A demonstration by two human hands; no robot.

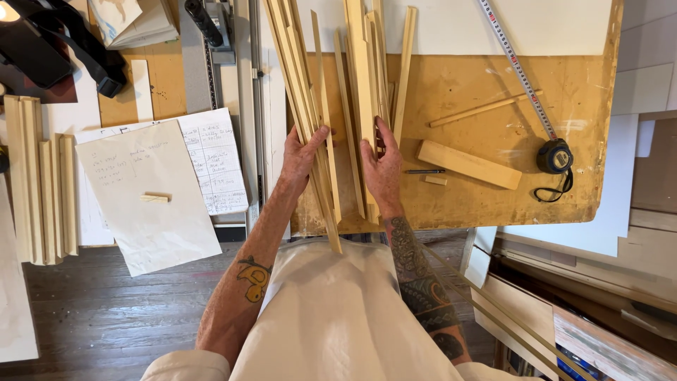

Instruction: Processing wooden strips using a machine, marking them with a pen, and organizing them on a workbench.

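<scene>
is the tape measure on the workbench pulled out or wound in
Pulled out: the tape measure's blade runs from its dark case diagonally up across the workbench to the top edge.

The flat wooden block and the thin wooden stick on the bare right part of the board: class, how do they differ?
The flat wooden block is wide and board-like; the thin wooden stick is slim. The block slopes down to the right; the stick slopes up to the right, reaching the tape measure's blade. Both are pale wood, lying loose, untouched by either hand.

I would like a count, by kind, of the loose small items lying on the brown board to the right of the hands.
Tape measure: 1
Flat wood block: 1
Thin wood stick: 1
Pencil: 1
Small wood offcut: 1
Total: 5
</scene>
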